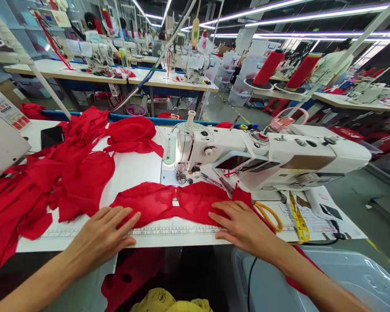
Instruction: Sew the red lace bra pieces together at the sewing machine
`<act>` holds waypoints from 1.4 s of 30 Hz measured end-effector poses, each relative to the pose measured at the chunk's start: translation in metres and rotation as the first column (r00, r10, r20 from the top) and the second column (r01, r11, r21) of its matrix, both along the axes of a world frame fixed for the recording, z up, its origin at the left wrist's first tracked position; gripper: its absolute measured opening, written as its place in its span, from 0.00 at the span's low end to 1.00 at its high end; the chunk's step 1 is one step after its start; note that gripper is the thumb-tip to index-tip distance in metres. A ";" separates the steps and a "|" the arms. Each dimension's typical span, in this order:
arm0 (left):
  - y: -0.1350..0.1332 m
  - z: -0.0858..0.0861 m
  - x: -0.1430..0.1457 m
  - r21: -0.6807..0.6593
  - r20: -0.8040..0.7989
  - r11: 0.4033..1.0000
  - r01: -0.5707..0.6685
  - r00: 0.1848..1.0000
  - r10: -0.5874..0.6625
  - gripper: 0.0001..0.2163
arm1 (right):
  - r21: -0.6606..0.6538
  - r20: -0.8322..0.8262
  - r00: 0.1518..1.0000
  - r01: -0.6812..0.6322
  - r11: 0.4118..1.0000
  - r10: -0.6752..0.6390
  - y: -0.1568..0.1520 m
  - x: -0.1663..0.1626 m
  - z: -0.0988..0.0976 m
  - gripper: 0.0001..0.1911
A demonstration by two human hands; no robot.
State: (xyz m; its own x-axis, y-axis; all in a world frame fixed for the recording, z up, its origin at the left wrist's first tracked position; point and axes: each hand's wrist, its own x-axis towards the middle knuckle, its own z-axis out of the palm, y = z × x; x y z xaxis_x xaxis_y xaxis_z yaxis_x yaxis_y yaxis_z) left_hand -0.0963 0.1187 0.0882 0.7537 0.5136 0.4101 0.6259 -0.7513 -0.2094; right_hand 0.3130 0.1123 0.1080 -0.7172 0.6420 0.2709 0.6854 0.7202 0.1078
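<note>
A red bra lies spread flat along the front of the sewing table, its two cups joined at a small gap in the middle. My left hand rests palm down on its left end, fingers stretched out. On the right end lies my right hand, also flat with the fingers apart. Just behind the bra stands a white sewing machine, its lamp lit over the presser foot. A printed ruler strip runs along the table edge below the fabric.
Red bra pieces are heaped at the left. Scissors with yellow-orange handles, tweezers and a yellow tape measure lie by the machine. A plastic bin stands below right. Red thread cones stand behind.
</note>
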 end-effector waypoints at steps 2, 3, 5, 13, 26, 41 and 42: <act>-0.006 -0.007 0.018 -0.049 0.096 0.998 0.037 0.995 -0.033 0.13 | -0.128 -0.167 0.986 -0.026 0.991 0.005 -0.002 -0.014 -0.007 0.14; -0.004 -0.008 0.029 -0.071 0.160 0.995 0.067 0.986 -0.055 0.13 | -0.165 -0.254 0.967 -0.056 0.985 0.013 0.000 -0.023 -0.008 0.14; 0.005 -0.010 0.052 -0.129 0.281 0.978 0.166 0.952 -0.124 0.14 | -0.220 -0.385 0.922 -0.144 0.965 0.050 0.011 -0.042 -0.013 0.18; 0.045 -0.029 0.079 -0.410 0.163 0.912 -0.018 0.982 0.093 0.14 | -0.368 -0.366 0.929 -0.194 0.910 0.050 0.058 -0.069 -0.044 0.15; 0.061 -0.011 0.074 -0.417 -0.292 0.899 -0.132 0.956 0.005 0.23 | -0.495 -0.170 0.985 -0.072 0.866 -0.015 0.061 -0.064 -0.032 0.25; 0.060 -0.024 0.063 -0.282 -0.148 0.958 0.050 0.984 -0.095 0.15 | -0.471 -0.142 0.990 -0.080 0.878 0.014 0.063 -0.065 -0.027 0.21; 0.062 -0.024 0.063 -0.296 -0.128 0.954 0.056 0.987 -0.097 0.14 | -0.471 -0.141 0.990 -0.084 0.878 0.019 0.063 -0.065 -0.027 0.21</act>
